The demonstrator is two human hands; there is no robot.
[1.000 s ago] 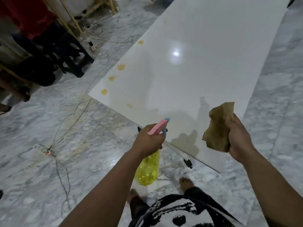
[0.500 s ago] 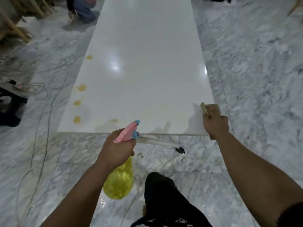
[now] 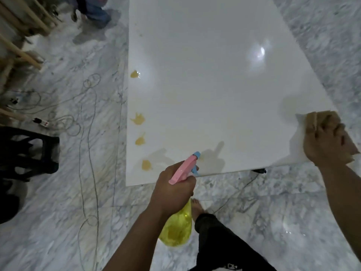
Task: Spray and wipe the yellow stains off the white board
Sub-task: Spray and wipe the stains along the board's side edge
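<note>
Grey-veined marble floor, glossy, with a large white board lying flat on it and running from the near centre to the far edge of view. Four yellow stains sit along the board's left edge: one at the near left corner, two just beyond it, and one farther off. A fainter yellowish smear marks the near middle of the board.

The left hand is clenched round the neck of a spray bottle; the pink trigger head with blue nozzle points over the board's near edge, and the yellow body hangs below the hand above the floor. The right hand grips a folded brown cloth and presses it on the board at the near right corner.

Thin cables trail across the floor to the left, near a power strip. A black stool stands at the left edge. Wooden frames occupy the far left. A bare foot and dark trouser leg show at the near centre.
</note>
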